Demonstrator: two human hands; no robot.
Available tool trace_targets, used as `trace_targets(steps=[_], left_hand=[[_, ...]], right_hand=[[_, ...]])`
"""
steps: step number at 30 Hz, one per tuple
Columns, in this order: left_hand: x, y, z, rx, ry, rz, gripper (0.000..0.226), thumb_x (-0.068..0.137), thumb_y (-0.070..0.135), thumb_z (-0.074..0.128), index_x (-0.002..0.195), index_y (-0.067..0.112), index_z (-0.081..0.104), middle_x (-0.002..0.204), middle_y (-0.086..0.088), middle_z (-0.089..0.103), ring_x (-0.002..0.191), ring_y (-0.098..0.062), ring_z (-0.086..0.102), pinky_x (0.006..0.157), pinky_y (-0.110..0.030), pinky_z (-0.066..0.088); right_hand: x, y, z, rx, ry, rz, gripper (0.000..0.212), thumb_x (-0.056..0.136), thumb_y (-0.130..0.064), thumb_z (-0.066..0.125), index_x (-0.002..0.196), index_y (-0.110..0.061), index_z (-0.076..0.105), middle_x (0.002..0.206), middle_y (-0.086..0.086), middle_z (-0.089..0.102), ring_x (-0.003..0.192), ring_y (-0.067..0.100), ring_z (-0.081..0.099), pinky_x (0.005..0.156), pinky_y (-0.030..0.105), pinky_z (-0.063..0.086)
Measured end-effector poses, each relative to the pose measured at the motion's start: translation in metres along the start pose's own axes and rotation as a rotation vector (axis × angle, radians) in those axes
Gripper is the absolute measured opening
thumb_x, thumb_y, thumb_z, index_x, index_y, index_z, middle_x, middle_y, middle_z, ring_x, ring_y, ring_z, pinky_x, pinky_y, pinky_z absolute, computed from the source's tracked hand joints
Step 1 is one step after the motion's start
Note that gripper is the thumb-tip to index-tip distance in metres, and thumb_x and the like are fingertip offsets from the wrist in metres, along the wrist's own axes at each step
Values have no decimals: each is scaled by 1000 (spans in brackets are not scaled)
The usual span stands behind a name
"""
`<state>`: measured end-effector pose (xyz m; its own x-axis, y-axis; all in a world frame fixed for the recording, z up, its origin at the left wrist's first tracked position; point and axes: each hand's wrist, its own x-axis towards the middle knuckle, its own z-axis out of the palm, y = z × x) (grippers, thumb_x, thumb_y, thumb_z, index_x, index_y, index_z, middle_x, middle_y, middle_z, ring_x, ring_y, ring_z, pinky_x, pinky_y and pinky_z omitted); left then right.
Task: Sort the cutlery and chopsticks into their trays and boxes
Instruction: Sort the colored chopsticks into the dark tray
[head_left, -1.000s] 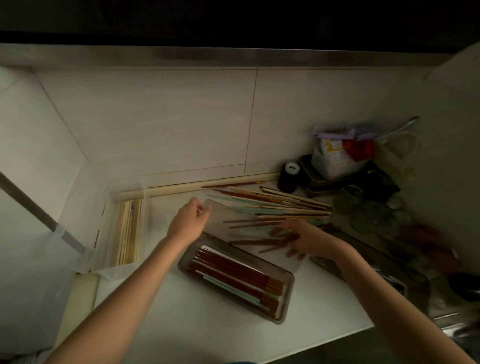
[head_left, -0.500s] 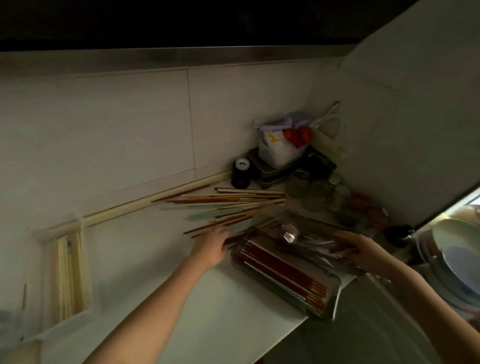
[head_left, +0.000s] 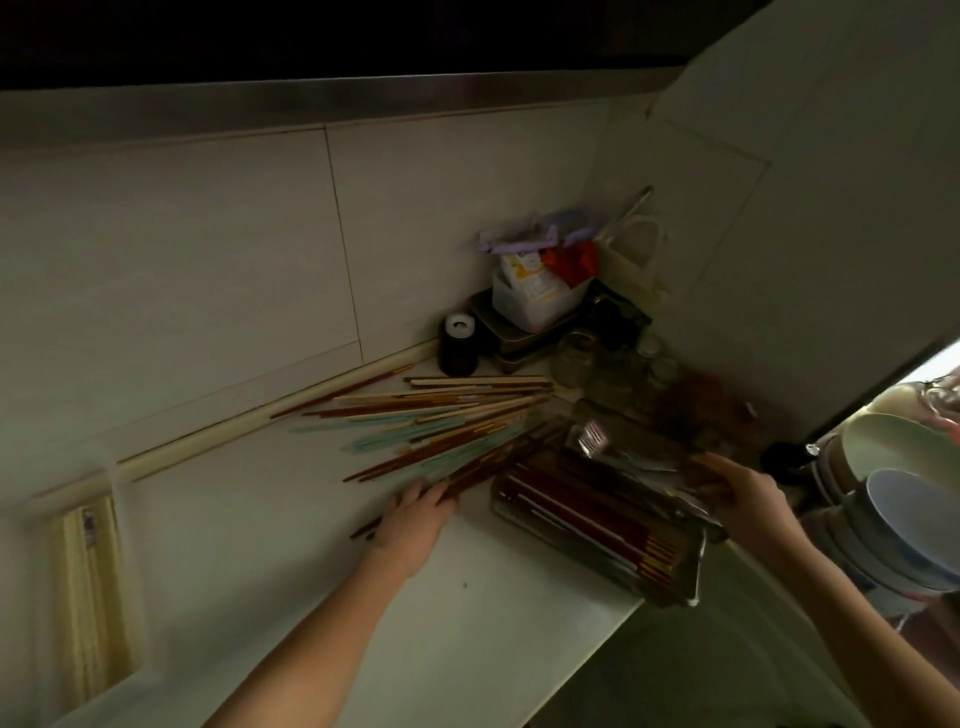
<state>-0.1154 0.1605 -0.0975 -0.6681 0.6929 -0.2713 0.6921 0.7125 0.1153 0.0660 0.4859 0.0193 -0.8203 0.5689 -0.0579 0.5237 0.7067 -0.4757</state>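
Observation:
Loose chopsticks (head_left: 441, 421), brown, pale wood and mint green, lie fanned out on the white counter (head_left: 291, 519). My left hand (head_left: 415, 517) lies over a few dark chopsticks at the fan's near end and grips them; one tip sticks out behind my palm. A metal tray (head_left: 691, 574) holds red-brown chopsticks side by side. Behind it a tray of metal cutlery (head_left: 631, 449) shows a fork (head_left: 592, 436). My right hand (head_left: 743, 493) grips that tray's right end, though blur hides the fingers. At far left a clear box (head_left: 88, 582) holds pale wooden chopsticks.
In the corner stand a dark jar (head_left: 457, 345), a white tub of packets (head_left: 540, 293) on stacked tins, and glass jars (head_left: 613, 366). Stacked bowls and plates (head_left: 893, 519) sit at the right. The counter's front edge runs diagonally past the metal tray.
My view has swung right. My left hand has dropped onto the dark chopsticks and taken hold of them. My right hand has moved right, off the chopsticks to the cutlery tray's end.

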Motion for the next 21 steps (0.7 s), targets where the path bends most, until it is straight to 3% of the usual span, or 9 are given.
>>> trace_targets(steps=[6,11,13,16,21], left_hand=[[2,-13,-2,-1,111,-133,50,87,-1,49,132,17,40,135,-2,41,120,-24,43,94,-36,44],[-4,-31,0,-35,129,-264,50,88,11,53,134,18,35,134,-3,43,119,-23,46,92,-34,44],[-6,-37,-1,-63,137,-258,51,85,19,57,131,19,36,131,-2,44,120,-22,45,95,-35,41],[-1,-42,-7,-93,195,-184,60,77,32,60,132,20,38,133,-1,42,126,-21,38,103,-34,34],[32,-35,-27,-89,133,9,87,80,43,62,149,19,15,155,1,16,143,-20,14,117,-38,16]], right_hand=[[11,5,2,16,0,-29,54,79,17,55,127,-9,57,100,5,70,90,15,65,85,34,52],[21,3,10,41,49,-49,49,80,16,52,122,-10,61,89,-1,68,81,10,62,73,19,45],[24,5,10,61,90,-17,44,80,13,56,118,-8,64,92,4,68,82,12,59,74,20,43],[25,5,15,65,96,-9,34,84,2,62,116,-9,65,91,0,61,84,14,56,77,25,39],[23,4,19,82,124,-13,28,85,3,61,111,-5,66,93,10,69,79,16,59,71,26,41]])
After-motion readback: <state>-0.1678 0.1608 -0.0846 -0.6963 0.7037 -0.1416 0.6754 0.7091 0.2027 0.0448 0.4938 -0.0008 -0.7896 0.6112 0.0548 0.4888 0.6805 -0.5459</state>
